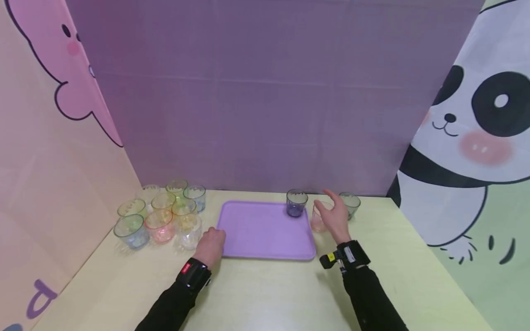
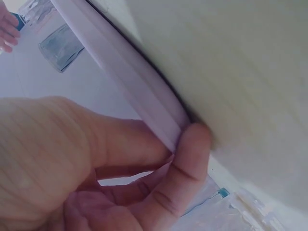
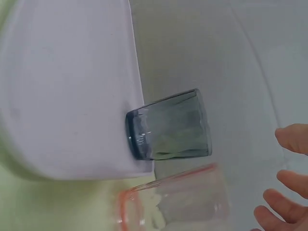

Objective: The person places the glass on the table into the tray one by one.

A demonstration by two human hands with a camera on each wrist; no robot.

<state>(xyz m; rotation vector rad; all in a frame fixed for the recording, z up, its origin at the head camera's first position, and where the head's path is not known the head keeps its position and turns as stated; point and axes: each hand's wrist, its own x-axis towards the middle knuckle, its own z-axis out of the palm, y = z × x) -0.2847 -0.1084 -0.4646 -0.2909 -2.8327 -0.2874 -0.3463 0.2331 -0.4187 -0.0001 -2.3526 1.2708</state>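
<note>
A purple tray (image 1: 265, 234) lies on the table, and my left hand (image 1: 211, 248) pinches its left edge. In the left wrist view, the thumb and index finger (image 2: 192, 149) hold the tray's rim (image 2: 139, 91). A dark grey-blue glass (image 1: 296, 204) stands upright in the tray's far right corner. My right hand (image 1: 335, 218) is spread in the air beside a clear pink glass (image 1: 317, 221), which stands just off the tray's right side. In the right wrist view its fingers (image 3: 291, 139) are apart, with no glass between them. Behind that hand is a greenish-grey glass (image 1: 353, 204).
Several tinted glasses, among them a blue one (image 1: 133, 234), a red-rimmed one (image 1: 161, 227) and a clear one (image 1: 189, 232), crowd together left of the tray. A purple backdrop (image 1: 256, 115) rises behind the table (image 1: 265, 299); printed panels flank both sides.
</note>
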